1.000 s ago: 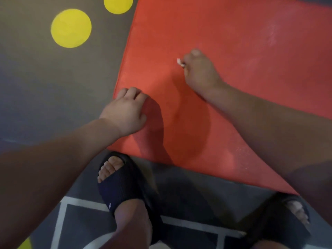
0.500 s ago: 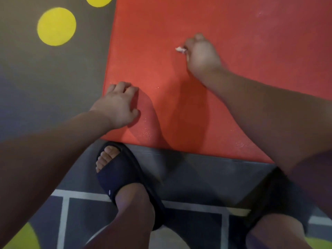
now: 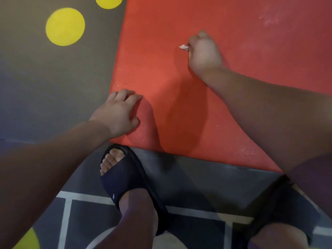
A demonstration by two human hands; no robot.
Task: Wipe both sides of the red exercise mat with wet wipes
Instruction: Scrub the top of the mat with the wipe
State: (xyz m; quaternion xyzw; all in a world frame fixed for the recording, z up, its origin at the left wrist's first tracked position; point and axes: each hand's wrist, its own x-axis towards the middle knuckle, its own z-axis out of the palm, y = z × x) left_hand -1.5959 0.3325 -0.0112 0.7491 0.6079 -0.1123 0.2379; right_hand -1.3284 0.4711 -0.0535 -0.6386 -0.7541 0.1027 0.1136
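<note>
Mat: the red mat (image 3: 161, 42) lies flat on the floor, filling 12 to 4 o'clock.
Right hand: the right hand (image 3: 203, 54) is curled round a wadded wet wipe (image 3: 183, 47), whose white tip pokes out at the hand's 9 o'clock.
Left hand: the left hand (image 3: 118, 112) has loosely bent fingers resting on the mat's 8 o'clock corner and holds nothing.
Risk: the small wad may skip patches, and the mat may slide if that corner is released.
Counts: one mat, one wipe, two hands, two sandals (image 3: 124, 178), three yellow spots (image 3: 65, 26).

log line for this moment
right hand grips white wet wipe on red exercise mat | left hand rests on mat's near corner | step: wiping
</note>
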